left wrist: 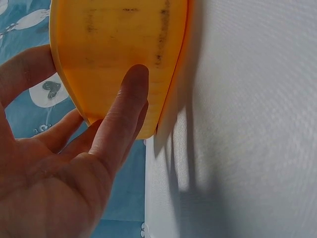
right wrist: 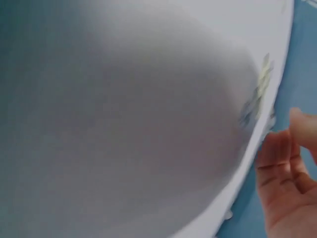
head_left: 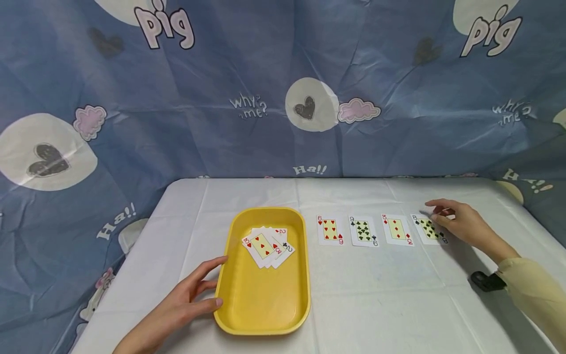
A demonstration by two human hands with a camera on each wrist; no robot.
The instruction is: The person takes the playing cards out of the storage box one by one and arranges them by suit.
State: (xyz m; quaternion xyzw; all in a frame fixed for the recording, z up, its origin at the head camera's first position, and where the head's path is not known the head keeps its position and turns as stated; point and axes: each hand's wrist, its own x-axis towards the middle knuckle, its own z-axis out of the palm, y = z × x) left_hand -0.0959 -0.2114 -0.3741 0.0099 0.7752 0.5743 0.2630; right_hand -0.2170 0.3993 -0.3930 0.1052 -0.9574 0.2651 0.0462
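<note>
A yellow tray (head_left: 261,305) stands on the table with several overlapping playing cards (head_left: 263,247) inside, a three of hearts on top. My left hand (head_left: 183,302) touches the tray's left side with fingertips and thumb; in the left wrist view, extended fingers (left wrist: 121,114) lie against its outer wall. Right of the tray, face up in a row, lie a six of hearts (head_left: 329,230), a nine of clubs (head_left: 363,231), a diamonds card (head_left: 397,229) and an eight of clubs (head_left: 429,229). Over this last card's right side hovers my right hand (head_left: 468,223), fingers loosely bent, no card seen in them.
White cloth covers the table (head_left: 376,305). Behind it hangs a blue printed curtain (head_left: 247,142), which also drops down at the left. A black strap (head_left: 486,281) sits by the right sleeve. Much of the right wrist view is blurred.
</note>
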